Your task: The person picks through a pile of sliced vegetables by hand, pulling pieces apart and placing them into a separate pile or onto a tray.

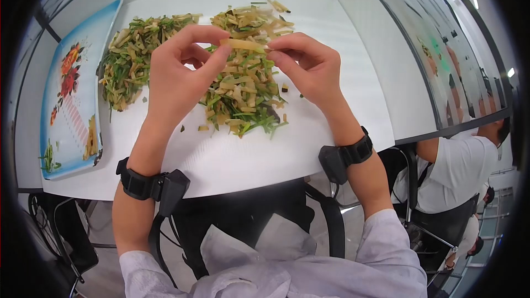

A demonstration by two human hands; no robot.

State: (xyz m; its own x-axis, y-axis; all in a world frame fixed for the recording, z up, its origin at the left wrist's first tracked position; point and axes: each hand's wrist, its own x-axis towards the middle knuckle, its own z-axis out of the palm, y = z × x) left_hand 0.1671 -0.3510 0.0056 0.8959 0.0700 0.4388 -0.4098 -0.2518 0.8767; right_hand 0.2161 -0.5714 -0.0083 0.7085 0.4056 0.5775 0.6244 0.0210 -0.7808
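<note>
My left hand point(179, 69) and my right hand point(309, 66) hold one pale yellow strip point(243, 44) between them, each pinching an end with thumb and fingers. The strip hangs level above a pile of mixed green stalks and pale strips point(243, 94) on the white table point(248, 154). A second, greener pile point(130, 60) lies to the left of my left hand. Black wrist straps sit on both my forearms.
A blue tray with a flower print point(72, 94) lies at the table's left edge, holding a few scraps. Another person in a white shirt point(458, 171) sits to the right on a black chair. The table's near edge runs just below my wrists.
</note>
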